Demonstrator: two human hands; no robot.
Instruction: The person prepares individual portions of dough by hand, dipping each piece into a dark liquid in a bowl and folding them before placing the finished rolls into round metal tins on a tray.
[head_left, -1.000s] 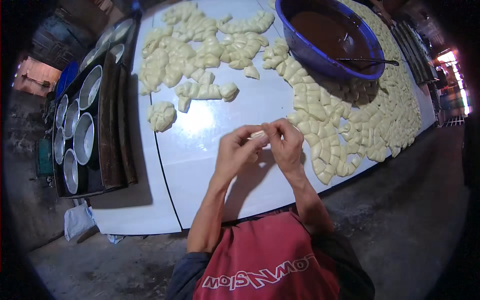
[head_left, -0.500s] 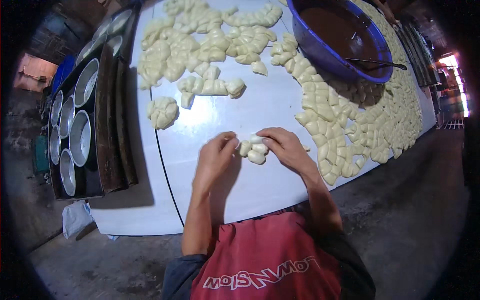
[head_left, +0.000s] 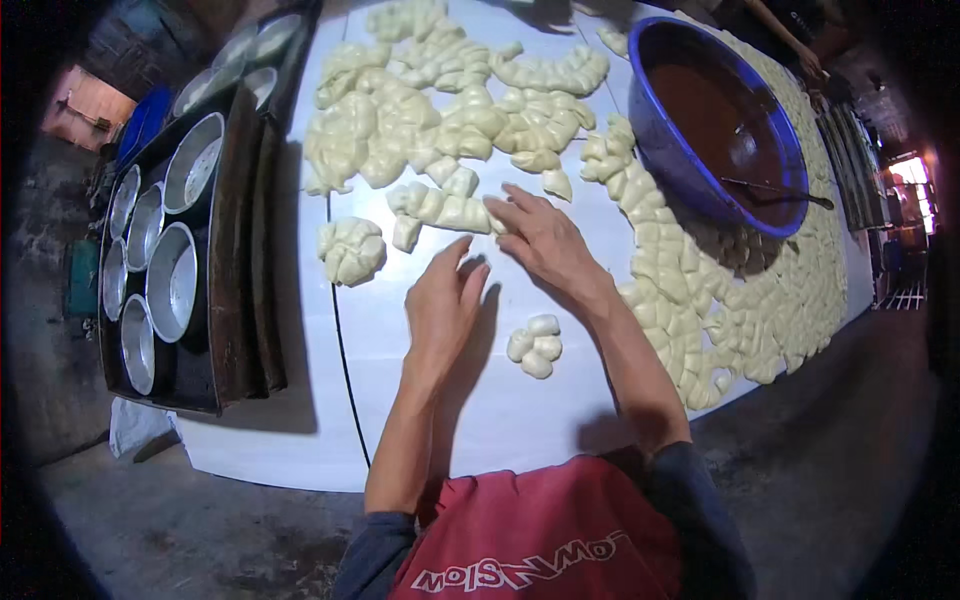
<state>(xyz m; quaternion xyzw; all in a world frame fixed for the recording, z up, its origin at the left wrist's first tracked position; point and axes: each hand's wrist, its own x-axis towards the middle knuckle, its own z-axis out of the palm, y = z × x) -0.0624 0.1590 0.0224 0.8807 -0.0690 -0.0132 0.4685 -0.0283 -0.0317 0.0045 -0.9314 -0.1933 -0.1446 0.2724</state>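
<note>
Two hands, left hand (head_left: 442,300) flat, fingers apart, right hand (head_left: 540,238) fingers spread touching dough pieces (head_left: 440,207)

The right hand (head_left: 545,240) covers the near end of the dough row (head_left: 440,205) it touches, so its grip there cannot be made out. The blue bowl (head_left: 640,140) hides the dough pieces behind its wall at the table's right side. The table (head_left: 400,420) is cut off at the top edge. The far pans (head_left: 255,45) near the top left corner are too dark and blurred to tell apart.
</note>
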